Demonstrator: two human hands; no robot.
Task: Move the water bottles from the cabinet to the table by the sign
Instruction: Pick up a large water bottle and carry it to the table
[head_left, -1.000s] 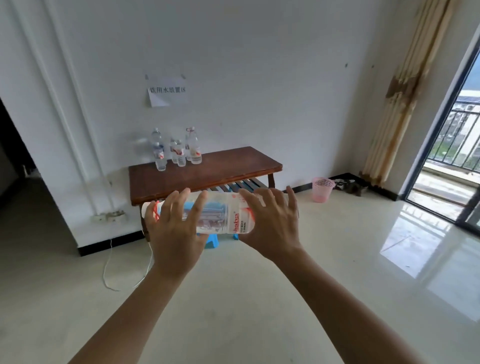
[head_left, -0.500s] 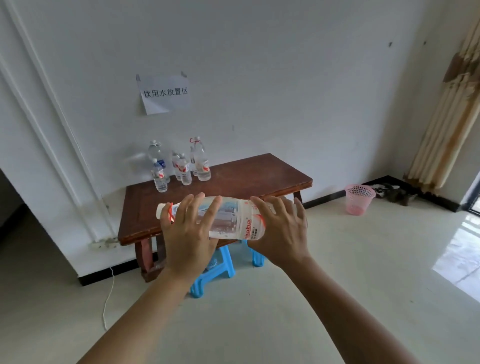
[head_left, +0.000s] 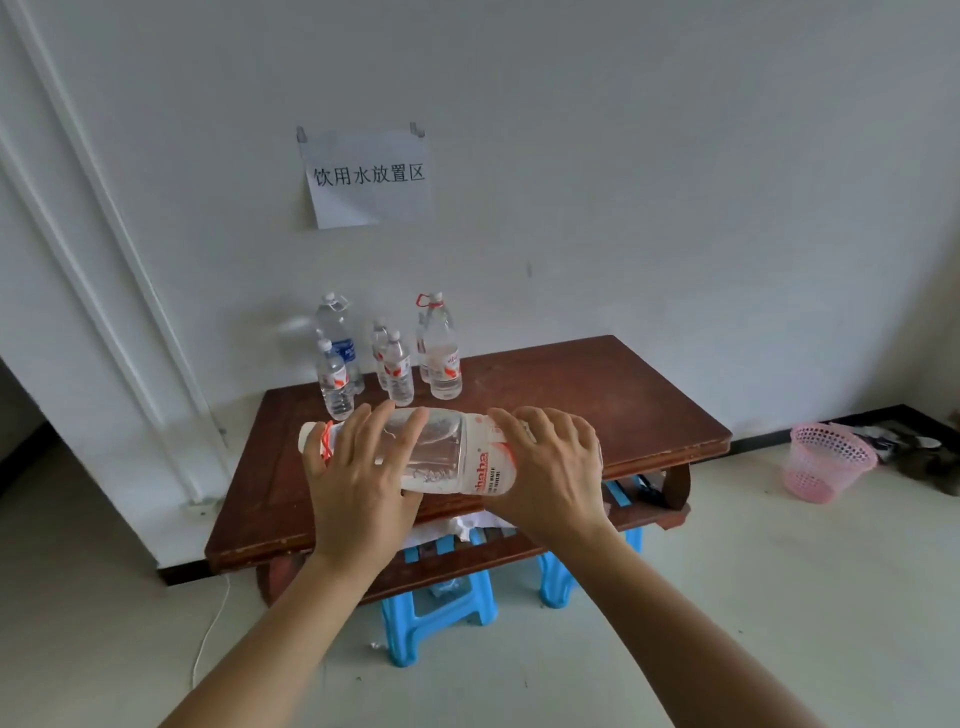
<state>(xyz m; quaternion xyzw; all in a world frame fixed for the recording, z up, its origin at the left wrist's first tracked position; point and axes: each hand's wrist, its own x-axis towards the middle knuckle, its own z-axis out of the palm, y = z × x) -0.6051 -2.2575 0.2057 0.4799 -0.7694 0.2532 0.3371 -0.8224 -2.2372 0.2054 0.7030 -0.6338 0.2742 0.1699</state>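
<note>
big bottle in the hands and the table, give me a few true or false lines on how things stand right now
1. Both hands hold the big bottle on its side. True: left hand near the cap end, right hand at the base end.
2. The cap points to the person's right. False: it points left.
3. Several bottles stand upright on the table below the paper sign. True.
4. The pink basket sits on the table. False: it is on the floor, to the right.
5. A blue stool stands under the table. True.
</note>
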